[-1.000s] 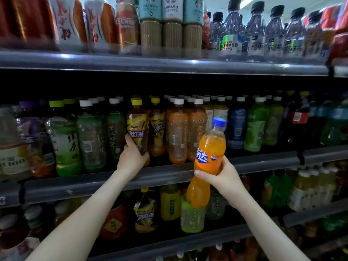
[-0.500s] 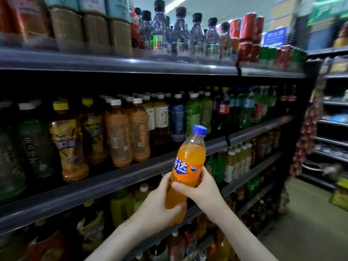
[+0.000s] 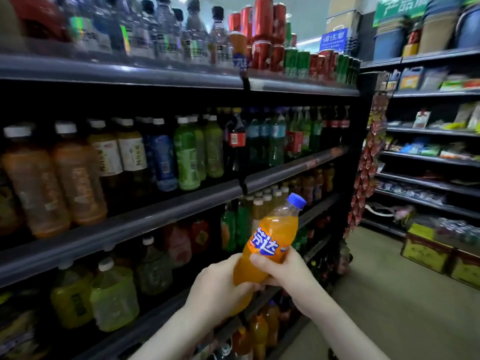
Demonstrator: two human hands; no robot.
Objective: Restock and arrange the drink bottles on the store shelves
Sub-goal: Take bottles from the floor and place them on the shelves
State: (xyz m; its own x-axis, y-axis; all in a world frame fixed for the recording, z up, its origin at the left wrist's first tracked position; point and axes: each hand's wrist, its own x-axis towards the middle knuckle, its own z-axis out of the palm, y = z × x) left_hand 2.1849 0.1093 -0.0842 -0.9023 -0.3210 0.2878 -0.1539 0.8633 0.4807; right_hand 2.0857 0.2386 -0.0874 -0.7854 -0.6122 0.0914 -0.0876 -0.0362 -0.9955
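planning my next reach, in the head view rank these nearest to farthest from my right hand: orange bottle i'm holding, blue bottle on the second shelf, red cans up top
1. orange bottle: in the right hand itself, low centre.
2. blue bottle: up and left, on the second shelf.
3. red cans: highest, on the top shelf.

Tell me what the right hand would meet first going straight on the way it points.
Beyond the orange bottle it grips, probably the reddish bottles shelved up-left of it; depth is unclear.
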